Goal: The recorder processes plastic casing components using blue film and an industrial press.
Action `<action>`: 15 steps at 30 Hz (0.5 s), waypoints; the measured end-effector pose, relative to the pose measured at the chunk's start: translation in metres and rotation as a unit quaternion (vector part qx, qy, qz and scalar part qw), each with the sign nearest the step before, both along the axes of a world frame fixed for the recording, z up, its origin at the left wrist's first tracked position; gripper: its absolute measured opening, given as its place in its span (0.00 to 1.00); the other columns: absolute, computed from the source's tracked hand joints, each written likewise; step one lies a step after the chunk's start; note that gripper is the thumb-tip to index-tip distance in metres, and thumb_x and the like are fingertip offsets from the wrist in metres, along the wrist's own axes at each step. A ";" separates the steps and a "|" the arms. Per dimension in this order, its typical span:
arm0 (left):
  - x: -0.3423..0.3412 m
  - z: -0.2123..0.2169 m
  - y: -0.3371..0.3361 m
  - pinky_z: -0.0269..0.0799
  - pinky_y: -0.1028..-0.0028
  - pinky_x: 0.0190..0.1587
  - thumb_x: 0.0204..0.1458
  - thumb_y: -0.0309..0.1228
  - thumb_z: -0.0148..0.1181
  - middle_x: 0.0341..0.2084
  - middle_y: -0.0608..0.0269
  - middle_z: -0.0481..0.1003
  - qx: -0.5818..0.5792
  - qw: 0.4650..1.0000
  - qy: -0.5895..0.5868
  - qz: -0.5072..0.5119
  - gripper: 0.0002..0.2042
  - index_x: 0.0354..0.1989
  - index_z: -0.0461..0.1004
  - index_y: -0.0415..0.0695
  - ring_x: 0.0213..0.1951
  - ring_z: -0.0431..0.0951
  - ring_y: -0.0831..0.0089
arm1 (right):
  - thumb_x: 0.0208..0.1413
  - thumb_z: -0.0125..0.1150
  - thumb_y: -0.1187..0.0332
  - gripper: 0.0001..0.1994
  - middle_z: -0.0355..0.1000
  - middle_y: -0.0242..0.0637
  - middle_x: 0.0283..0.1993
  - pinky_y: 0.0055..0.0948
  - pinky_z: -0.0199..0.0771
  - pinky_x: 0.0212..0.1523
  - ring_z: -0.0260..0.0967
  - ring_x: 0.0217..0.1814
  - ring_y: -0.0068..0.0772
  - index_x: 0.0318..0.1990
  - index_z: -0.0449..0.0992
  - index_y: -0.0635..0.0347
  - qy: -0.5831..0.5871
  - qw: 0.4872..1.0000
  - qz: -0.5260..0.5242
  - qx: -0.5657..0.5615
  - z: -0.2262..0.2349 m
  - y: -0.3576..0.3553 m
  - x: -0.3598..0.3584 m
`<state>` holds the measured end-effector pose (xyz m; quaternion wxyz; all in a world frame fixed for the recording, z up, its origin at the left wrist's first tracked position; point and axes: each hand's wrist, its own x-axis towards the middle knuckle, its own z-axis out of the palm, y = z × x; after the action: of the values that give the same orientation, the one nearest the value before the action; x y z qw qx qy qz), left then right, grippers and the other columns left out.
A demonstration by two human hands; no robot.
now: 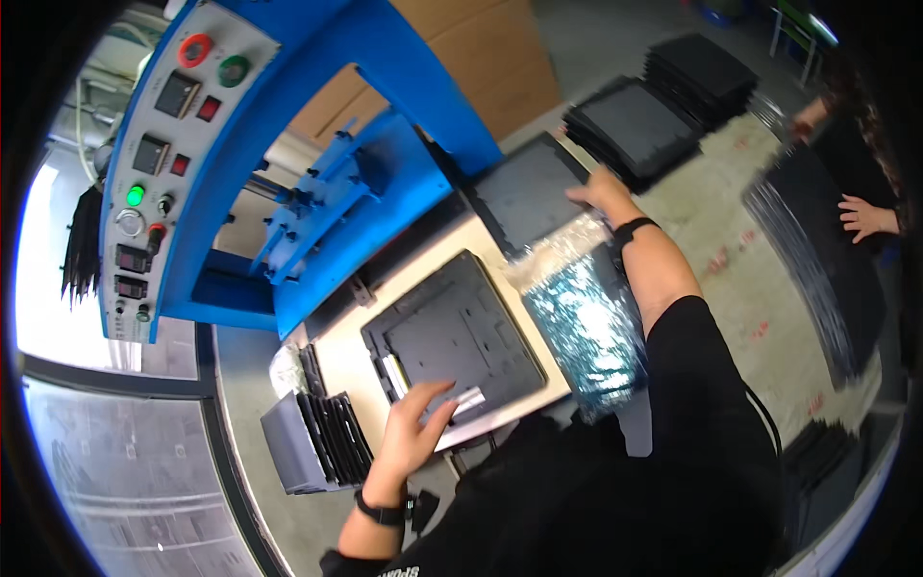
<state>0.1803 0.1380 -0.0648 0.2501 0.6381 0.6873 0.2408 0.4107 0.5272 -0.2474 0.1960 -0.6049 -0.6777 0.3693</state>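
Observation:
My left hand (415, 430) lies with fingers spread on the near edge of a dark square panel (452, 332), touching a silver strip (468, 401) there. The panel rests on a pale board (361, 370) under a blue press (385, 183). My right hand (598, 188) reaches far forward and grips the edge of a second dark panel (527, 192) lying just behind the first. A crinkled clear plastic bag (577, 317) with shiny blue-green contents lies between my arms, beside the first panel.
A grey control panel (168, 144) with coloured buttons stands at the left. An open box of thin dark parts (322, 442) sits by my left wrist. Stacks of dark panels (639, 125) stand beyond my right hand. Another person's hand (865, 217) touches dark sheets at the right.

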 end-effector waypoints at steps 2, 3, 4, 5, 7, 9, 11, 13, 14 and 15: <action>-0.016 0.000 -0.036 0.71 0.71 0.45 0.51 0.25 0.60 0.36 0.51 0.78 -0.016 0.995 -0.027 0.097 0.11 0.42 0.75 0.35 0.41 0.78 0.63 | 0.34 0.76 0.56 0.34 0.73 0.58 0.46 0.35 0.69 0.51 0.72 0.50 0.49 0.46 0.73 0.74 0.022 0.998 -0.013 -0.052 -0.048 0.035 0.014; -0.027 0.001 -0.064 0.71 0.72 0.44 0.51 0.25 0.59 0.35 0.51 0.78 -0.019 0.987 -0.018 0.161 0.10 0.41 0.75 0.34 0.39 0.78 0.65 | 0.35 0.76 0.58 0.31 0.74 0.58 0.43 0.36 0.70 0.48 0.74 0.46 0.48 0.43 0.74 0.75 -0.016 0.999 -0.007 -0.048 -0.026 0.023 -0.015; -0.031 -0.004 -0.080 0.71 0.74 0.43 0.53 0.25 0.59 0.34 0.54 0.79 -0.023 0.976 -0.043 0.211 0.10 0.41 0.76 0.34 0.37 0.78 0.69 | 0.35 0.75 0.59 0.31 0.74 0.58 0.42 0.37 0.71 0.44 0.75 0.43 0.48 0.43 0.74 0.76 -0.022 0.999 -0.001 -0.033 -0.021 0.031 -0.008; -0.039 -0.012 -0.095 0.71 0.76 0.43 0.54 0.25 0.58 0.34 0.55 0.79 -0.027 0.964 -0.079 0.251 0.09 0.41 0.76 0.34 0.37 0.78 0.72 | 0.36 0.75 0.61 0.28 0.75 0.55 0.37 0.35 0.72 0.41 0.76 0.38 0.45 0.40 0.74 0.77 -0.005 1.000 -0.014 0.016 -0.017 0.037 -0.002; -0.048 -0.021 -0.120 0.71 0.78 0.43 0.56 0.26 0.57 0.34 0.57 0.79 -0.025 0.937 -0.131 0.322 0.10 0.42 0.75 0.32 0.38 0.77 0.77 | 0.46 0.66 0.69 0.14 0.73 0.43 0.33 0.38 0.76 0.30 0.74 0.32 0.36 0.36 0.72 0.69 0.294 0.949 -0.015 -0.109 0.033 0.018 -0.013; -0.048 -0.022 -0.116 0.71 0.78 0.43 0.56 0.27 0.57 0.33 0.58 0.79 -0.018 0.930 -0.174 0.322 0.11 0.42 0.75 0.32 0.38 0.77 0.76 | 0.51 0.61 0.71 0.10 0.71 0.39 0.34 0.41 0.77 0.30 0.73 0.33 0.36 0.39 0.70 0.64 0.345 0.928 -0.012 -0.139 0.059 0.035 0.012; -0.049 -0.020 -0.110 0.71 0.78 0.43 0.57 0.28 0.56 0.33 0.58 0.79 -0.031 0.934 -0.167 0.315 0.11 0.42 0.74 0.32 0.38 0.77 0.76 | 0.53 0.58 0.71 0.10 0.71 0.36 0.36 0.37 0.77 0.32 0.72 0.37 0.31 0.43 0.69 0.60 0.341 0.933 -0.020 -0.115 0.115 0.011 0.018; -0.046 -0.020 -0.094 0.71 0.75 0.46 0.58 0.27 0.55 0.36 0.55 0.78 -0.041 0.938 -0.204 0.277 0.12 0.45 0.72 0.32 0.40 0.77 0.72 | 0.55 0.56 0.72 0.11 0.73 0.36 0.38 0.29 0.74 0.36 0.71 0.38 0.26 0.46 0.70 0.63 0.324 0.946 0.013 -0.002 0.137 -0.003 0.054; -0.046 -0.019 -0.091 0.71 0.73 0.48 0.59 0.27 0.54 0.38 0.52 0.78 -0.041 0.935 -0.228 0.269 0.12 0.47 0.70 0.31 0.42 0.77 0.69 | 0.56 0.54 0.75 0.14 0.74 0.38 0.42 0.24 0.72 0.41 0.71 0.40 0.23 0.49 0.70 0.66 0.367 0.925 0.054 0.079 0.149 -0.019 0.057; -0.045 -0.017 -0.086 0.71 0.73 0.49 0.59 0.29 0.54 0.41 0.51 0.77 -0.035 0.920 -0.289 0.262 0.15 0.50 0.68 0.31 0.45 0.77 0.69 | 0.56 0.53 0.76 0.16 0.73 0.39 0.45 0.23 0.70 0.47 0.71 0.44 0.23 0.53 0.68 0.69 0.366 0.926 0.039 0.087 0.164 -0.042 0.069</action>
<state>0.1352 0.0523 -0.0821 0.3877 0.3284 0.7361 0.4472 0.4798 0.4853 -0.0833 0.4672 -0.3814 -0.6115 0.5122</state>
